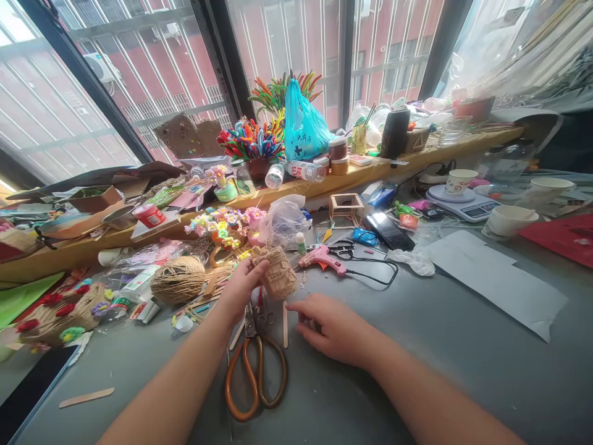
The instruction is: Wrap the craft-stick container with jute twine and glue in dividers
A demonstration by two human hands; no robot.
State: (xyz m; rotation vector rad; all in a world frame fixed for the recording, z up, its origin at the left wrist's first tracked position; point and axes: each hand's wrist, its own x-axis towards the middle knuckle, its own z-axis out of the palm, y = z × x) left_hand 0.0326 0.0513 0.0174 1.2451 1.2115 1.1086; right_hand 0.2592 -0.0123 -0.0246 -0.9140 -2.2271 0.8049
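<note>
My left hand point(243, 285) is closed on the edge of a small brown box-like craft piece point(278, 274), which looks made of corrugated cardboard or twine and is tilted above the table. To its right, my right hand point(327, 327) hovers with the index finger stretched out and the other fingers loosely bent, holding nothing I can see. A wooden craft stick point(285, 324) lies by its fingertips. Below the left hand rest large scissors point(257, 371) with orange-brown handles. Just beyond the craft piece lies a pink glue gun point(327, 259).
A twine ball point(178, 279) and crocheted flowers point(222, 228) crowd the left. At right are a white paper sheet point(495, 278), a kitchen scale point(466, 203) and paper cups point(508, 221). A blue bag point(306, 127) stands on the back ledge. The glue gun's cord point(384, 278) loops rightward.
</note>
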